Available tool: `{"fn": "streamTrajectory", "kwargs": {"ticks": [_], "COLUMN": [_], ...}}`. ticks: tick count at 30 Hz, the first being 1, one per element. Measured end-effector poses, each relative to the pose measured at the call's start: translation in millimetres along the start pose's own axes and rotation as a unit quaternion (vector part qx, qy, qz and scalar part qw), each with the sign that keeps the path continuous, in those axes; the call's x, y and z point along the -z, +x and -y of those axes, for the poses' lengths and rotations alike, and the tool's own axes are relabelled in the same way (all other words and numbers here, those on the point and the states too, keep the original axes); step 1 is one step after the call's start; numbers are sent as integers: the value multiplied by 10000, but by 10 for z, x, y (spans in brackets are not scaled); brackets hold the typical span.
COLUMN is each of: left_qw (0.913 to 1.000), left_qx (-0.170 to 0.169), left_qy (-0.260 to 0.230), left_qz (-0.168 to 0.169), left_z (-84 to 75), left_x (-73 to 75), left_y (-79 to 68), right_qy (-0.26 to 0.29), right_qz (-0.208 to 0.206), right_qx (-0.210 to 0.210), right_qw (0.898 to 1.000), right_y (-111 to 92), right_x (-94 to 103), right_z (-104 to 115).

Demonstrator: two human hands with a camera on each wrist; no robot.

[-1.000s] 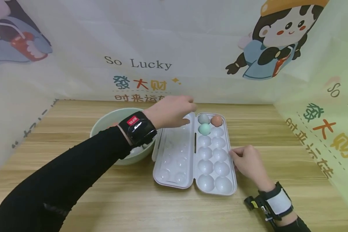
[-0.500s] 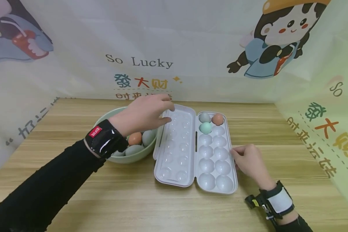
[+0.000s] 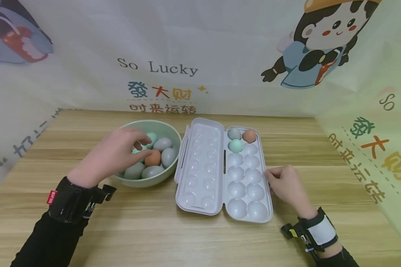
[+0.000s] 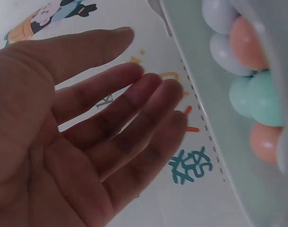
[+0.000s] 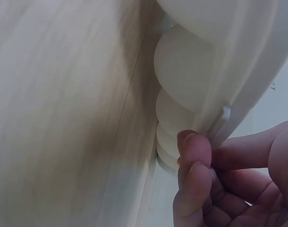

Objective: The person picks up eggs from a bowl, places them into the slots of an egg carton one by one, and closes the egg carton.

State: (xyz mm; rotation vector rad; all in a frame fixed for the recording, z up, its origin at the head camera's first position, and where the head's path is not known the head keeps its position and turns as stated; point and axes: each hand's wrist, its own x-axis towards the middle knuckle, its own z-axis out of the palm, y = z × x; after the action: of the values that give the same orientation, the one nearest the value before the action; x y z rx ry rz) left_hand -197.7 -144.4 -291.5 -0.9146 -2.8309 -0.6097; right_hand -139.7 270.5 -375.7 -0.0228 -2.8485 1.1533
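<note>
My left hand (image 3: 115, 154) hovers over the left part of a pale green bowl (image 3: 178, 146), fingers spread and holding nothing. Several eggs lie in the bowl: grey ones (image 3: 168, 157), mint ones (image 3: 152, 138) and a brown one (image 3: 153, 158); the hand hides some of them. In the left wrist view the palm and loose fingers (image 4: 153, 142) show bare. My right hand (image 3: 285, 185) pinches the right rim of a white plastic egg carton (image 3: 266, 207) between thumb and fingers. A grey egg (image 3: 234, 133), a brown egg (image 3: 249, 136) and a mint egg (image 3: 235, 146) sit in its far cups.
The carton's lid (image 3: 200, 178) lies folded open to the left, its edge close beside the bowl. All stands on a wood-grain table (image 3: 153, 230). A printed cloth backdrop (image 3: 227, 74) rises behind the table and along both sides.
My left hand has moved left and toward me, from above the carton lid to over the bowl, uncovering the lid and more eggs. The right hand has stayed at the carton's rim.
</note>
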Motion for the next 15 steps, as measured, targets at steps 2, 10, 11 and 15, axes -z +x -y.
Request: {"fn": "streamTrajectory", "kwargs": {"ticks": [2,10,11,15], "left_qw": [9999,9990,9985,9961], "left_qx": [87,222,288,505], "left_qy": [-28,57,52,30], "left_qz": [60,390,466,716], "left_z": [55,172,181,207], "left_x": [-21,-43,-36,-21], "left_y": [-40,-90,-100,-122], "right_qy": [29,47,33,-5], "right_qz": [11,-42,-26,4], "right_qx": [15,25,21,-10], "right_qw": [10000,10000,10000,10000], "right_y": [2,6,3,-12], "right_x": [-2,13,13,9], "right_z": [-4,-9,-7,1]}}
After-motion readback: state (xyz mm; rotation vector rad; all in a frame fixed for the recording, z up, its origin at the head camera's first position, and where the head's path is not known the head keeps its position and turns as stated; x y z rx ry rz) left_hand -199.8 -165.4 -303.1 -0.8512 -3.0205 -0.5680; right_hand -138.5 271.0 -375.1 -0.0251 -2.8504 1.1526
